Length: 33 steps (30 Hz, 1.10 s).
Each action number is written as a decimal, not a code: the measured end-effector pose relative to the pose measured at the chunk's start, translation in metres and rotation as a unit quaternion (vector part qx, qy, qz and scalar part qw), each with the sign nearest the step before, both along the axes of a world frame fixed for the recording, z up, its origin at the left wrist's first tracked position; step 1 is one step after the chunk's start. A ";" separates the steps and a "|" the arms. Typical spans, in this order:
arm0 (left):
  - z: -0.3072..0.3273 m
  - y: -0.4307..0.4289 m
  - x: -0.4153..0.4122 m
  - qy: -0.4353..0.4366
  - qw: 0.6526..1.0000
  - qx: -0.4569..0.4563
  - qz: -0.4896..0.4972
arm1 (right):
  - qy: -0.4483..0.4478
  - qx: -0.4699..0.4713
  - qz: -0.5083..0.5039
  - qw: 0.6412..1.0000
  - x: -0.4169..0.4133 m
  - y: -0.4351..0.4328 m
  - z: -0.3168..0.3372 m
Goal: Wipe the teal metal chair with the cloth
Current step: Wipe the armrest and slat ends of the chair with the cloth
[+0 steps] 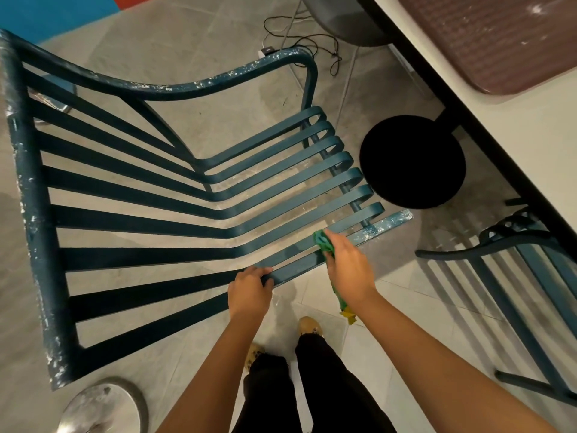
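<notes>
Head view, one cloth (323, 242), two hands, two teal chairs

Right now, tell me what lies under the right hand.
A green cloth, held against a seat slat of the teal chair. The right hand covers the cloth's middle; only its front end and hanging tail show.

grey tiled floor (199, 42), white table (537, 129), round black base (412, 160), loose cables (299, 35), second slatted chair (462, 250)
</notes>
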State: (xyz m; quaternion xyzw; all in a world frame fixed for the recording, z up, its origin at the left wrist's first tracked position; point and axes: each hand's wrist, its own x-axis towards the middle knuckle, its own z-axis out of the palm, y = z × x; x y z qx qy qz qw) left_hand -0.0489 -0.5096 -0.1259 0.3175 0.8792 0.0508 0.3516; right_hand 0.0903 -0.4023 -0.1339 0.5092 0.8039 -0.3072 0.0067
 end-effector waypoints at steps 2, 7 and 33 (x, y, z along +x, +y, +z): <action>-0.001 0.000 -0.001 0.006 1.000 0.007 -0.008 | 0.011 -0.003 0.035 0.999 -0.010 -0.020 0.004; -0.004 0.001 -0.004 0.003 1.000 0.011 -0.019 | -0.084 0.044 0.135 0.986 -0.026 -0.052 0.000; -0.007 0.020 0.008 -0.039 0.999 0.022 0.028 | -0.130 0.109 0.182 0.969 0.007 -0.019 -0.004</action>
